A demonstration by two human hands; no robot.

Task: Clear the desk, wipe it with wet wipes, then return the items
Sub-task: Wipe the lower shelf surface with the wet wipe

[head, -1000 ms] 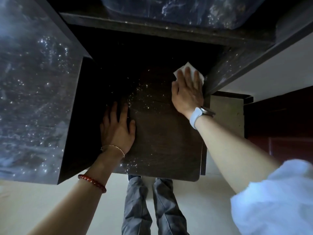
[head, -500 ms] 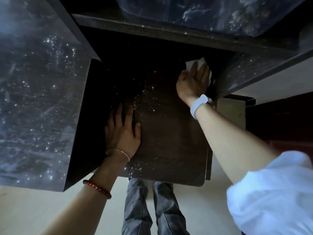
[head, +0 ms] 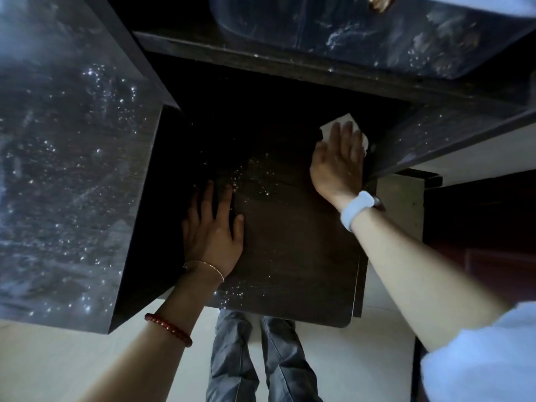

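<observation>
The dark wooden desk surface (head: 295, 256) lies below me, speckled with shiny droplets. My right hand (head: 339, 161) presses a white wet wipe (head: 333, 126) flat against the desk at its far right, close to the side panel. Only the wipe's far edge shows beyond my straight fingers. My left hand (head: 211, 227) rests flat on the desk's left part, fingers spread, holding nothing.
A tall dark cabinet side (head: 66, 169) rises on the left and a shelf board (head: 290, 65) crosses the back. A dark side panel (head: 435, 132) closes the right. My legs (head: 255, 358) stand on the pale floor under the desk's front edge.
My right hand with the wipe went toward the far right corner, then came slightly back along the right panel. My left hand stayed flat in place.
</observation>
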